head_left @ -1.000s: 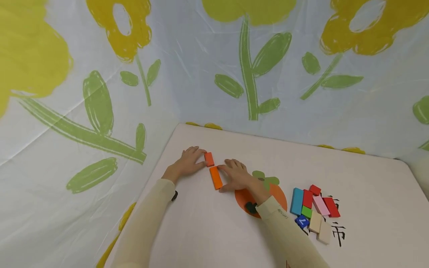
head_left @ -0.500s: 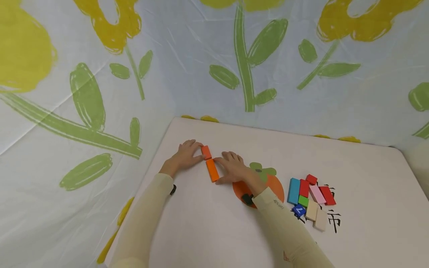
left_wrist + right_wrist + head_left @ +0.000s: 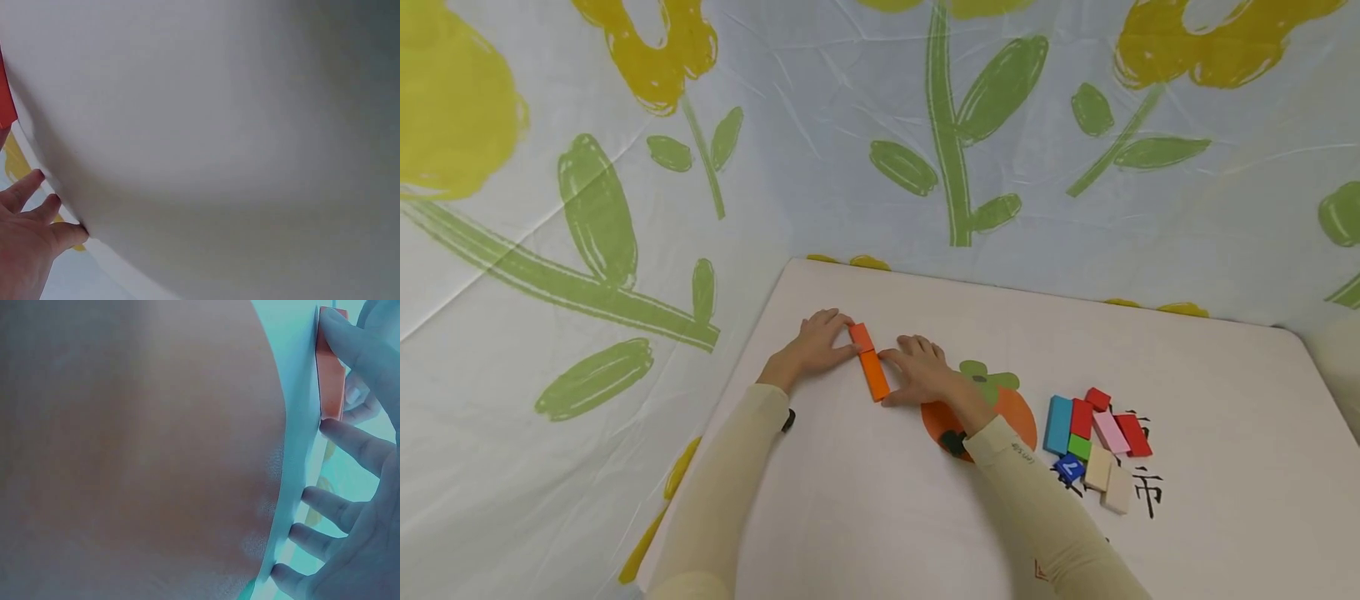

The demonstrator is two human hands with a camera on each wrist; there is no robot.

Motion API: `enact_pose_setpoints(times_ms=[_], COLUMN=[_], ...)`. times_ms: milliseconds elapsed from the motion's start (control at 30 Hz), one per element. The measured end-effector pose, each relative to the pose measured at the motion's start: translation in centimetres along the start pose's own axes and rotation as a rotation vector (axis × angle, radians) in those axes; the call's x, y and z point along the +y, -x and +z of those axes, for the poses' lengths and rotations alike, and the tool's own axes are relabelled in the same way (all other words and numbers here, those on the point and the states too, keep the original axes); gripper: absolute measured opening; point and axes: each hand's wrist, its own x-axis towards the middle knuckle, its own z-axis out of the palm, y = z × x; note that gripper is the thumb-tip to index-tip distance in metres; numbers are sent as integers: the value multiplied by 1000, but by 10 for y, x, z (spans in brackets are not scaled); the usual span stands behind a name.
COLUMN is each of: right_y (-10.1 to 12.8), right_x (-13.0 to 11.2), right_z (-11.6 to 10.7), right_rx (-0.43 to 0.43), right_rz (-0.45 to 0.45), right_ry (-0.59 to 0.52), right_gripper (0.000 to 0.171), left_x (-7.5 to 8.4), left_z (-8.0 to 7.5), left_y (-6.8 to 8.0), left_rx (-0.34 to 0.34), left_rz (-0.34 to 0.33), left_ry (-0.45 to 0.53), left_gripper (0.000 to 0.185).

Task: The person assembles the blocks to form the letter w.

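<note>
Fingers of the left hand (image 3: 811, 348) lie nearly straight and flat on a white table (image 3: 1187, 375), their tips touching the left side of a short orange block (image 3: 860, 337); the hand presses rather than grips. The right hand (image 3: 925, 379) rests flat opposite, fingers spread and straight, the forefinger along the far end and the thumb at the near end of a longer orange block (image 3: 875, 376), bracketing it from the right without closing round it. The two orange blocks lie end to end between the hands, touching, in a line that slants away from the person. In the right wrist view the fingertips (image 3: 340, 434) press the table beside the orange block (image 3: 331, 365). Just behind the right wrist, a printed orange fruit with green leaves (image 3: 1011, 412) marks the tabletop. Farther right of the fingers, well apart, sits a cluster of flat blocks: a light blue one (image 3: 1058, 424), red ones, a pink one (image 3: 1109, 432), a green one (image 3: 1079, 447), a dark blue one (image 3: 1066, 468) and two pale wooden ones (image 3: 1107, 480), beside black printed characters. A cloth with yellow flowers and green stems (image 3: 955, 125) hangs behind the table.
</note>
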Motion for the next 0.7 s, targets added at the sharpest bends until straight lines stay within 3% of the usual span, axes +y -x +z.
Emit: enact_pose_setpoints(times_ms=[700], right_y=[2], right_x=[-1], right_z=[-2], right_rx=[-11], right_rz=[1], right_ry=[-10], right_gripper=[76], left_x=[5], left_z=[-7], left_y=[2], left_rx=[-24], left_rz=[-12], left_ry=[-1], left_gripper=[53])
